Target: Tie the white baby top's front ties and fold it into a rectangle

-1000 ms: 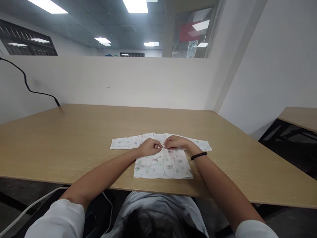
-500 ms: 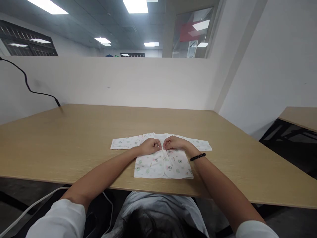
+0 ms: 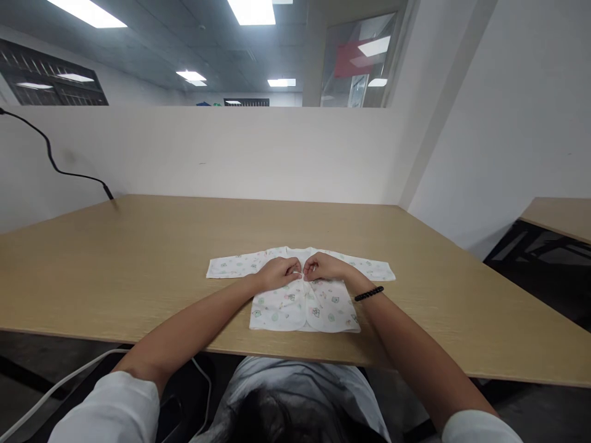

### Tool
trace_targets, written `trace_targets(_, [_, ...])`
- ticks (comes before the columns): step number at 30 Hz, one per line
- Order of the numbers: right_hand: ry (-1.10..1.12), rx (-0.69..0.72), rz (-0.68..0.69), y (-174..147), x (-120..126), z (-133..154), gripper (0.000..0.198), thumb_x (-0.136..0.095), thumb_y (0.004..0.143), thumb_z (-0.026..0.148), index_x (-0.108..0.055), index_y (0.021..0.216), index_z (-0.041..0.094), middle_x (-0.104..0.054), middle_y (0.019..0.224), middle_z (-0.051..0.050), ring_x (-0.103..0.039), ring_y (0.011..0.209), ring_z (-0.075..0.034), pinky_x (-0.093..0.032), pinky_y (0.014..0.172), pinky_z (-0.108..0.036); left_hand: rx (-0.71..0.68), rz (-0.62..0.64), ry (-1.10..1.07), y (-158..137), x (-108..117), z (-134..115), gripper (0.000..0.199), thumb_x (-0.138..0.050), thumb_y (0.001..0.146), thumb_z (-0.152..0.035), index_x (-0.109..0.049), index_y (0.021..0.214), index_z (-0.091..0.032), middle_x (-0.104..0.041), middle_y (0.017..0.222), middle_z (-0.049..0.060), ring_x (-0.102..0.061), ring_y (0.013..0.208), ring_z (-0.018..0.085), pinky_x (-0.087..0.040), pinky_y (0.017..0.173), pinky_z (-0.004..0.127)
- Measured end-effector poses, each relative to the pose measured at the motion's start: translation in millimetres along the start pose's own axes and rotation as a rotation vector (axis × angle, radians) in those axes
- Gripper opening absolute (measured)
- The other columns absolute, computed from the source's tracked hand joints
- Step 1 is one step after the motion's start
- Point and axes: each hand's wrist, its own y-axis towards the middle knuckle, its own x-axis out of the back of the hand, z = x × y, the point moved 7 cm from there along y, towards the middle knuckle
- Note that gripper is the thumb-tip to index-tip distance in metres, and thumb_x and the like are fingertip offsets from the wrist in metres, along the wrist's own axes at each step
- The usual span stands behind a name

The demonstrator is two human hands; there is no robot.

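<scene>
The garment [image 3: 276, 312], white with a small print, lies flat at the near middle of the surface [image 3: 138, 258], sleeves spread left and right, hem toward the near edge. Both hands meet at its front opening. The left hand [image 3: 279, 272] is curled, thumb toward the fingertips; the right hand [image 3: 323, 267] is bent over from the right with fingers drawn together. Only a small gap separates their fingertips. Whether either has hold of the fabric cannot be determined; the contact points are too small to read. The upper front of the garment is largely covered by the hands, and any fastener there cannot be made out. The right wrist, bearing a dark beaded bracelet [image 3: 369, 293], conceals part of the garment's right side. A black cable [image 3: 50, 154] at far left and a second table [image 3: 561, 216] at right are cut off by the frame.
</scene>
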Motion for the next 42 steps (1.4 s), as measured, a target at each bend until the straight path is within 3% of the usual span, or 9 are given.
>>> trace_targets(3, [-0.04, 0.005, 0.001, -0.2, 0.0, 0.8, 0.014, -0.062, 0.064, 0.025, -0.068, 0.073, 0.015, -0.055, 0.053, 0.004, -0.041, 0.047, -0.009, -0.029, 0.045, -0.022, -0.089, 0.023, 0.144, -2.7, 0.3, -5.7, 0.016, -0.054, 0.091, -0.031, -0.064, 0.102, -0.024, -0.062, 0.073, -0.002, -0.058, 0.07, 0.015, -0.035, 0.062, 0.022])
trace_targets(9, [-0.074, 0.016, 0.039, 0.3, -2.7, 1.4, 0.016, -0.055, 0.069, 0.028, -0.065, 0.07, 0.015, -0.048, 0.049, 0.006, -0.036, 0.045, -0.009, -0.025, 0.045, -0.023, -0.15, 0.055, 0.291, -3.9, -1.8, -9.9, 0.017, -0.047, 0.095, -0.029, -0.063, 0.092, -0.023, -0.067, 0.08, 0.001, -0.062, 0.077, 0.017, -0.036, 0.065, 0.022])
trace_targets(19, [-0.096, -0.017, -0.01, 5.0, -4.3, 1.0, 0.015, -0.048, 0.064, 0.024, -0.043, 0.051, 0.019, -0.032, 0.046, 0.007, -0.027, 0.047, -0.009, -0.022, 0.046, -0.024, -0.195, 0.101, 0.203, -6.4, 6.3, -16.7, 0.017, -0.05, 0.093, -0.03, -0.066, 0.095, -0.025, -0.068, 0.077, 0.0, -0.062, 0.07, 0.016, -0.037, 0.064, 0.023])
trace_targets(24, [-0.051, -0.047, -0.011, 5.5, -3.4, -3.3, 0.009, -0.051, 0.062, 0.025, -0.052, 0.056, 0.018, -0.036, 0.047, 0.006, -0.031, 0.048, -0.009, -0.025, 0.048, -0.024, -0.215, 0.117, 0.239, -9.9, 10.2, -15.6, 0.022, -0.049, 0.092, -0.027, -0.069, 0.103, -0.026, -0.072, 0.081, 0.001, -0.064, 0.071, 0.016, -0.038, 0.064, 0.023])
trace_targets(30, [-0.108, -0.084, -0.066, -0.1, 1.2, -0.6, 0.028, -0.059, 0.069, 0.041, -0.052, 0.057, 0.018, -0.04, 0.047, 0.006, -0.032, 0.046, -0.009, -0.024, 0.046, -0.024, -0.237, 0.092, 0.256, -14.1, 11.8, -13.7, 0.031, -0.049, 0.088, -0.021, -0.071, 0.109, -0.026, -0.074, 0.096, 0.004, -0.066, 0.083, 0.018, -0.041, 0.069, 0.024])
trace_targets(35, [-0.159, 0.012, 0.055, -7.9, -4.1, 14.2, 0.044, -0.057, 0.077, 0.057, -0.05, 0.058, 0.018, -0.039, 0.049, 0.005, -0.03, 0.047, -0.008, -0.021, 0.047, -0.024, -0.202, 0.106, 0.306, -13.2, 11.9, -13.5, 0.029, -0.049, 0.087, -0.023, -0.07, 0.106, -0.024, -0.072, 0.085, 0.004, -0.065, 0.074, 0.018, -0.04, 0.063, 0.024])
trace_targets(38, [-0.254, 0.006, 0.124, -12.3, -12.2, 20.8, 0.047, -0.062, 0.075, 0.059, -0.047, 0.057, 0.019, -0.037, 0.049, 0.006, -0.031, 0.048, -0.008, -0.022, 0.047, -0.024, -0.198, 0.088, 0.324, -12.4, 14.4, -14.0, 0.029, -0.051, 0.086, -0.023, -0.067, 0.11, -0.024, -0.071, 0.079, 0.002, -0.063, 0.068, 0.018, -0.038, 0.059, 0.024])
trace_targets(42, [-0.4, -0.05, 0.124, -14.3, -20.0, 25.7, 0.046, -0.072, 0.07, 0.052, -0.043, 0.053, 0.019, -0.037, 0.048, 0.006, -0.03, 0.047, -0.008, -0.022, 0.047, -0.025, -0.183, 0.078, 0.256, -12.9, 14.5, -18.8, 0.013, -0.057, 0.078, -0.021, -0.065, 0.089, -0.021, -0.062, 0.061, -0.002, -0.056, 0.055, 0.014, -0.035, 0.056, 0.023])
